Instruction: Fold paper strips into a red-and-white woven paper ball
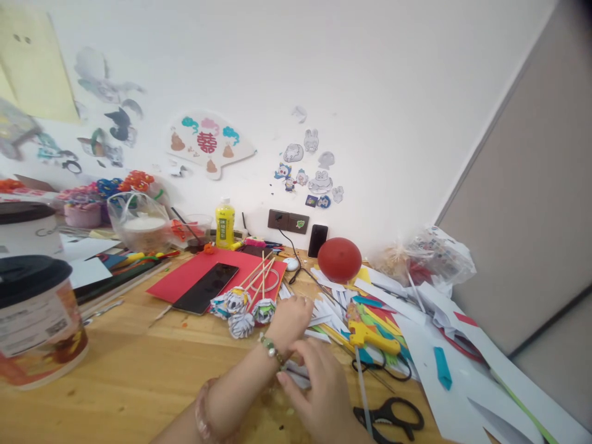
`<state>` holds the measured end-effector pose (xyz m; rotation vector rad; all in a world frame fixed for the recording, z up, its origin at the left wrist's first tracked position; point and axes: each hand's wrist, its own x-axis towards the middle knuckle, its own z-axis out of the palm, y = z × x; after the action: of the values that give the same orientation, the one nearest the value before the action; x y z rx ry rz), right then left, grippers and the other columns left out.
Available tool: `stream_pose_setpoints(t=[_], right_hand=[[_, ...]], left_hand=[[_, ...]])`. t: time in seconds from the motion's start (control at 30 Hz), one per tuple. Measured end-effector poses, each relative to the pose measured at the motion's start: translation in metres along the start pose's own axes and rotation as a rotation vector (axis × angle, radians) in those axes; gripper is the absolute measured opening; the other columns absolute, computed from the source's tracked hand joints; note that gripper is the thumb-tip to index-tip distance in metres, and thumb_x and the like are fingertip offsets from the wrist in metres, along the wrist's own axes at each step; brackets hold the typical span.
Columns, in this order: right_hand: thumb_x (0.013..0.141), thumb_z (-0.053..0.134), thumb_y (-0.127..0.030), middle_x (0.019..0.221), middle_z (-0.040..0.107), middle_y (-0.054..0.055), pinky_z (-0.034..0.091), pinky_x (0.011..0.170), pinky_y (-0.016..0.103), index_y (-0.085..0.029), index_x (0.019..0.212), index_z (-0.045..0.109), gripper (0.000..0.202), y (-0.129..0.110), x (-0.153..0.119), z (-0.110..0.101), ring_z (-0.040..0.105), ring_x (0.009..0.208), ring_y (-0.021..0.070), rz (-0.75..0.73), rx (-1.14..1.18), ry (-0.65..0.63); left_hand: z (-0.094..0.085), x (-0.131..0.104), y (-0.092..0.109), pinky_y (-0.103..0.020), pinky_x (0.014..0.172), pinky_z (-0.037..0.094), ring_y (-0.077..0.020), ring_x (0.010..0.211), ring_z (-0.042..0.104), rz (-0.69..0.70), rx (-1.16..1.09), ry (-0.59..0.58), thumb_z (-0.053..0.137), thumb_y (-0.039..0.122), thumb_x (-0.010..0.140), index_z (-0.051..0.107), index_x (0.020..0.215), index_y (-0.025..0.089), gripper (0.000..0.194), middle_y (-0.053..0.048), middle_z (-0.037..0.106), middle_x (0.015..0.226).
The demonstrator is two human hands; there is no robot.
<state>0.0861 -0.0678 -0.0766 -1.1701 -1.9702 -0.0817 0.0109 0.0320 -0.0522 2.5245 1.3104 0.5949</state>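
Note:
My left hand (290, 320) reaches across in front of the paper flowers, its fingers curled downward beside white paper strips (326, 308); whatever is under them is hidden. Below it, my right hand (321, 385) curls its thumb and fingers around a greyish-white piece of paper (298, 374), partly covered by both hands. Several crumpled paper flowers (241, 324) on wooden sticks (261, 277) lie left of my left hand. To the right of my hands are a yellow glue gun (370, 336) and black-handled scissors (393, 419).
A black phone (206, 288) lies on red card (171, 283). Lidded cups (37, 327) stand at left, a yellow bottle (225, 223) at the back. Near the wall are a red balloon (339, 259) and an upright phone (317, 240). White paper sheets (435, 376) cover the right side.

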Motion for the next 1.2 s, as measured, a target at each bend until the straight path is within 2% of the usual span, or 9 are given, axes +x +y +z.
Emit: stream_pose_setpoints(t=[0.13, 0.27, 0.43, 0.53, 0.7, 0.8, 0.93, 1.07, 1.2], right_hand=[[0.085, 0.043, -0.019, 0.068, 0.056, 0.003, 0.037, 0.054, 0.025, -0.019, 0.081, 0.054, 0.011, 0.002, 0.003, 0.002, 0.053, 0.061, 0.017, -0.075, -0.069, 0.072], [0.084, 0.038, -0.015, 0.062, 0.053, 0.002, 0.036, 0.051, 0.025, -0.019, 0.073, 0.051, 0.018, 0.004, 0.003, 0.004, 0.051, 0.056, 0.0159, -0.013, -0.076, 0.159], [0.086, 0.042, -0.017, 0.072, 0.06, 0.004, 0.04, 0.056, 0.025, -0.018, 0.09, 0.054, 0.012, -0.002, 0.002, 0.0, 0.055, 0.064, 0.017, -0.122, -0.008, 0.092], [0.085, 0.043, -0.017, 0.078, 0.06, 0.005, 0.042, 0.06, 0.025, -0.017, 0.099, 0.052, 0.016, 0.0, 0.002, -0.003, 0.055, 0.069, 0.017, 0.004, 0.097, 0.109], [0.08, 0.047, -0.016, 0.066, 0.054, 0.001, 0.037, 0.057, 0.025, -0.018, 0.069, 0.053, 0.012, 0.005, 0.002, -0.001, 0.05, 0.062, 0.0151, 0.186, 0.21, 0.022], [0.069, 0.057, -0.012, 0.076, 0.058, 0.003, 0.037, 0.059, 0.025, -0.018, 0.074, 0.058, 0.008, 0.002, 0.001, 0.007, 0.051, 0.067, 0.016, 0.272, 0.328, -0.059], [0.062, 0.062, -0.014, 0.071, 0.059, 0.0, 0.034, 0.052, 0.022, -0.018, 0.083, 0.056, 0.022, 0.0, -0.002, 0.024, 0.046, 0.055, 0.0114, 0.615, 0.688, -0.181], [0.056, 0.071, -0.029, 0.06, 0.054, -0.004, 0.029, 0.045, 0.019, -0.018, 0.074, 0.05, 0.03, 0.004, 0.0, 0.03, 0.041, 0.047, 0.0072, 0.807, 1.065, -0.23], [0.056, 0.071, -0.036, 0.054, 0.05, -0.007, 0.024, 0.039, 0.017, -0.018, 0.072, 0.05, 0.032, 0.006, 0.005, 0.021, 0.034, 0.039, 0.0046, 0.875, 1.164, -0.253]], left_hand=[[0.012, 0.003, 0.009, -0.044, 0.082, 0.044, -0.0239, 0.094, 0.058, 0.044, 0.045, -0.109, 0.049, 0.014, 0.086, 0.061, 0.092, 0.012, 0.013, -0.011, 0.064, 0.098], [0.02, 0.002, 0.014, -0.041, 0.08, 0.05, -0.0199, 0.095, 0.059, 0.031, -0.027, -0.161, 0.053, 0.03, 0.086, 0.053, 0.112, 0.018, 0.028, -0.006, 0.057, 0.115], [0.015, 0.0, 0.008, -0.04, 0.079, 0.051, -0.0198, 0.094, 0.06, -0.071, -0.265, -0.124, 0.053, 0.029, 0.087, 0.054, 0.111, 0.018, 0.027, -0.006, 0.057, 0.114], [0.008, 0.002, 0.005, -0.035, 0.072, 0.052, -0.0167, 0.082, 0.062, -0.154, -0.467, -0.061, 0.051, 0.027, 0.087, 0.058, 0.101, 0.014, 0.02, -0.004, 0.064, 0.096], [0.003, 0.005, 0.002, -0.024, 0.054, 0.048, -0.0105, 0.053, 0.058, -0.3, -0.814, 0.008, 0.04, 0.022, 0.09, 0.056, 0.089, 0.011, 0.019, 0.004, 0.059, 0.06], [0.003, 0.005, -0.001, -0.027, 0.059, 0.051, -0.0115, 0.062, 0.061, -0.372, -0.974, -0.007, 0.045, 0.026, 0.09, 0.056, 0.097, 0.012, 0.02, 0.0, 0.063, 0.077], [0.004, 0.007, -0.004, -0.039, 0.075, 0.052, -0.019, 0.09, 0.061, -0.443, -1.119, -0.033, 0.053, 0.03, 0.086, 0.053, 0.111, 0.016, 0.028, -0.006, 0.059, 0.11], [0.004, 0.006, -0.005, -0.039, 0.076, 0.051, -0.0192, 0.09, 0.061, -0.476, -1.194, -0.023, 0.053, 0.03, 0.087, 0.053, 0.111, 0.016, 0.028, -0.006, 0.059, 0.11], [0.001, 0.005, -0.009, -0.039, 0.075, 0.052, -0.0187, 0.089, 0.061, -0.476, -1.211, 0.018, 0.053, 0.03, 0.087, 0.054, 0.11, 0.016, 0.027, -0.006, 0.06, 0.109]])
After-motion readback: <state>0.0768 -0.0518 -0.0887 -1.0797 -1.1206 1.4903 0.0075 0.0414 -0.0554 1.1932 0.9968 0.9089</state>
